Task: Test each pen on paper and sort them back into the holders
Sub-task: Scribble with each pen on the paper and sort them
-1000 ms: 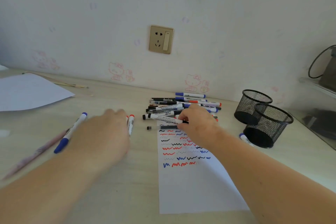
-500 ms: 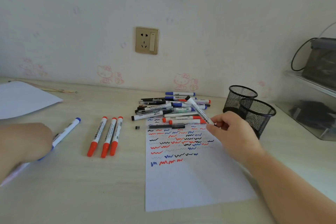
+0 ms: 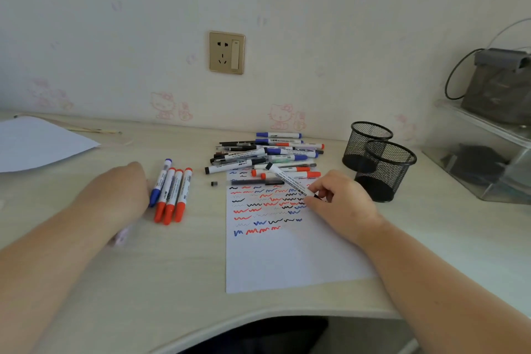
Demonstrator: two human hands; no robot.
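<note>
My right hand point(image 3: 340, 204) pinches a white marker with a black cap point(image 3: 287, 179), its tip low over the right side of the test paper point(image 3: 287, 261), which carries several red, blue and black squiggles. A pile of pens point(image 3: 267, 152) lies at the paper's top edge. Two black mesh holders point(image 3: 386, 169) stand to the right of the paper. My left hand point(image 3: 115, 192) rests on the desk, touching the blue-capped marker point(image 3: 160, 182) that lies beside three red-capped markers point(image 3: 173, 198).
A small black cap point(image 3: 214, 183) lies left of the paper's top. A loose white sheet point(image 3: 37, 144) lies at far left with thin sticks behind it. A clear plastic box point(image 3: 485, 158) and a grey device stand at far right. The desk's curved front edge point(image 3: 258, 316) is near.
My right hand carried the black-capped marker down to the paper's right side. My left hand slid the blue marker rightward against the three red ones.
</note>
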